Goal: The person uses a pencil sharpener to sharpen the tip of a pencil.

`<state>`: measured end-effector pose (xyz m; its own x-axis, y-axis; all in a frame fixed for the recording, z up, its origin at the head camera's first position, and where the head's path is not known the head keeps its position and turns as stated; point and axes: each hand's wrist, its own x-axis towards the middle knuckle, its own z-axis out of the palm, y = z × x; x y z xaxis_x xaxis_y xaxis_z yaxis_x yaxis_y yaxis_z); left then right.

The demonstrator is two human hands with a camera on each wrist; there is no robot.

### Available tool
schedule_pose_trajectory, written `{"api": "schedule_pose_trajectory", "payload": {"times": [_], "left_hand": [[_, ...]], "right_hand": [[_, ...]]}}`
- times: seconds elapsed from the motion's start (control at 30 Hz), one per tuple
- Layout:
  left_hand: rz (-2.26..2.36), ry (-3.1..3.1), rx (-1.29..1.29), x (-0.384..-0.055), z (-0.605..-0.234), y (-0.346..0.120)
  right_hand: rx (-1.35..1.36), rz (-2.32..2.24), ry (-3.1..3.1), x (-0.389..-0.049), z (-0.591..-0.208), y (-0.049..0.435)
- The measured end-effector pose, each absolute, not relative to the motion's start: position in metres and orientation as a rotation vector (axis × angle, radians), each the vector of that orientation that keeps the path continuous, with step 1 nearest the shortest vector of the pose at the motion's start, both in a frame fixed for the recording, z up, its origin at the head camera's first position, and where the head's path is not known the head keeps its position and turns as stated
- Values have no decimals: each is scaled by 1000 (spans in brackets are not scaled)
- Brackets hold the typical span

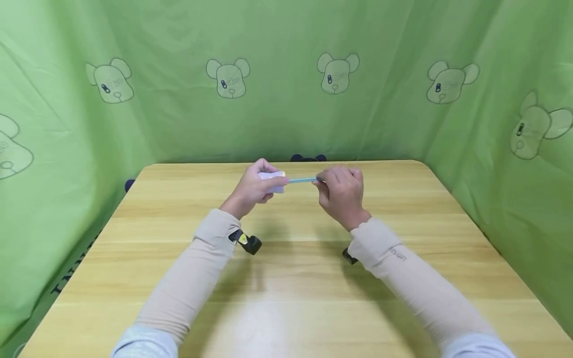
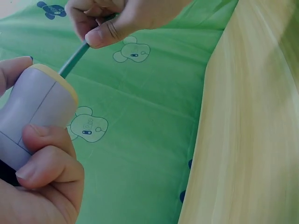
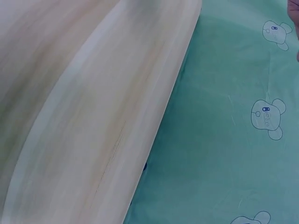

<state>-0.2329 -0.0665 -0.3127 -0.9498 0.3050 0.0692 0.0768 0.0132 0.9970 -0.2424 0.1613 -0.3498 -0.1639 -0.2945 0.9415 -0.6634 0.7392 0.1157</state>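
Out over the far part of the table, my left hand [image 1: 251, 188] grips a pale lavender pencil sharpener [image 2: 39, 100] with a yellow rim, fingers and thumb wrapped round its body. A thin blue-green pencil [image 1: 302, 180] runs from that rimmed end across to my right hand [image 1: 342, 191]. Thumb and fingers of the right hand pinch the pencil near its other end. In the left wrist view the pencil's near end disappears behind the yellow rim, so its tip is hidden. Only a sliver of a hand shows at the right edge of the right wrist view.
Both hands are raised above a light wooden table [image 1: 286, 278]. Green cloth [image 1: 286, 119] printed with bear heads hangs behind and at both sides. A black wrist camera [image 1: 250, 243] is strapped at the left cuff, and part of another [image 1: 349, 256] shows at the right.
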Motion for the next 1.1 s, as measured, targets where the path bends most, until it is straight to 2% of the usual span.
{"api": "schedule_pose_trajectory", "payload": {"times": [0.33,0.87,1.1], "left_hand": [[2072,2132,441,-240,-306,-65],[2022,2131,378,-234,-315,-67],[2045,2126,436,-234,-314,-64]], "right_hand": [[760,395,-1808,-248,-338,162],[711,443,-1812,-238,-349,156],[676,408,-1780,-239,-349,157]]}}
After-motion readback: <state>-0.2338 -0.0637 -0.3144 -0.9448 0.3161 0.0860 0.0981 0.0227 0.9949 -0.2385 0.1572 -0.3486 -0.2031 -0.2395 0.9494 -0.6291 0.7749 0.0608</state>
